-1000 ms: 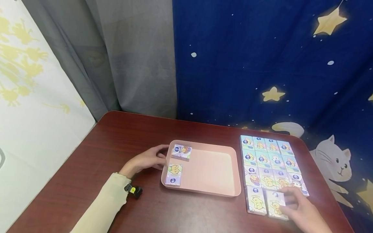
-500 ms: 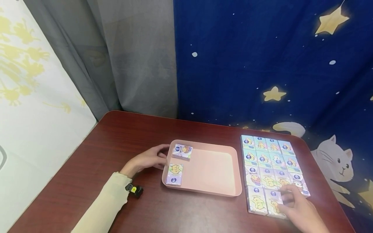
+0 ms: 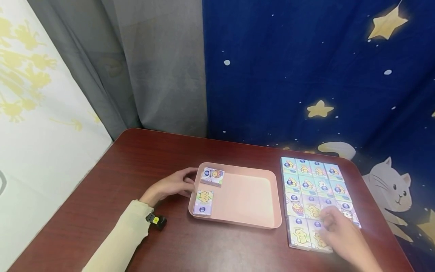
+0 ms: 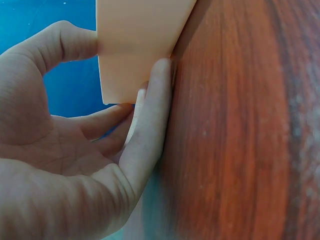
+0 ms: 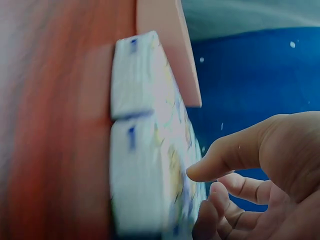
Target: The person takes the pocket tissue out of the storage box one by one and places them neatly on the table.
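Note:
My left hand [image 3: 173,185] holds the left end of a shallow pink tray [image 3: 248,224]. In the left wrist view its thumb touches the tray wall [image 4: 135,55] and a finger lies along the wall's lower edge by the table. Two small cartoon-printed tissue packs, an upper one [image 3: 212,176] and a lower one [image 3: 203,204], lie at the tray's left side. My right hand [image 3: 343,234], blurred, is over the right one of two front tissue packs [image 3: 314,236], fingers loosely bent and holding nothing. The right wrist view shows the thumb beside the pack tops [image 5: 137,175].
Several more tissue packs [image 3: 307,185] lie in neat rows behind the front pair, right of the tray. The dark red wooden table [image 3: 190,245] has its far edge against grey and blue curtains [image 3: 258,94]. A white panel [image 3: 44,113] stands at the left.
The right hand has released the right front pack and risen off it. That pack has shifted left, closing the gap to its neighbour. The left hand stays on the tray.

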`<state>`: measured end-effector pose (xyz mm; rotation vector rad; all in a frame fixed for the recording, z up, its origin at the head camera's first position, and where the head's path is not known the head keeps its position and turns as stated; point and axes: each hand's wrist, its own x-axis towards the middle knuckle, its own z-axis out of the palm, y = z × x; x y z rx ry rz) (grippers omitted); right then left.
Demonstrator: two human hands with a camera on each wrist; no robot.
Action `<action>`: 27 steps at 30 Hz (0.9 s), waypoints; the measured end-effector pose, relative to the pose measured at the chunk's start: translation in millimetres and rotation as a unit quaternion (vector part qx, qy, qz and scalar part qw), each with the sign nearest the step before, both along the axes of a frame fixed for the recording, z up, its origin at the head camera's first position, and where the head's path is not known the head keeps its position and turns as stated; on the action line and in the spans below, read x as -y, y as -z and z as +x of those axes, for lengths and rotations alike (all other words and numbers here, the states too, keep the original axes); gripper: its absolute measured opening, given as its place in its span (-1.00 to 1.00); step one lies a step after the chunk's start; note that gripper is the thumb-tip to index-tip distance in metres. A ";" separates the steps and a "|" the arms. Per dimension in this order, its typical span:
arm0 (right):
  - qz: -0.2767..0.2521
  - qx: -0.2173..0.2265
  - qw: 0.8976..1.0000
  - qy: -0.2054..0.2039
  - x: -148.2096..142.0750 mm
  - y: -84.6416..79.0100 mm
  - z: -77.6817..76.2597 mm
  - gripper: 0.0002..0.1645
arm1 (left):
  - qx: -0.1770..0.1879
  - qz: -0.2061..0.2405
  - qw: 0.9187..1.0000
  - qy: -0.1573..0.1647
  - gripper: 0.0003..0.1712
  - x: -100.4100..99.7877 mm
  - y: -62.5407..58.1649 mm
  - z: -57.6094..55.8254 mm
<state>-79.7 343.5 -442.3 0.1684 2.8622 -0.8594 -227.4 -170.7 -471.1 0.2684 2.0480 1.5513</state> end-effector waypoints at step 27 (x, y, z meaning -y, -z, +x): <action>-0.007 -0.143 0.969 -0.203 167.1 -41.0 -101.1 -0.70 | -0.002 0.009 1.000 0.003 0.03 -2.3 -3.3 3.4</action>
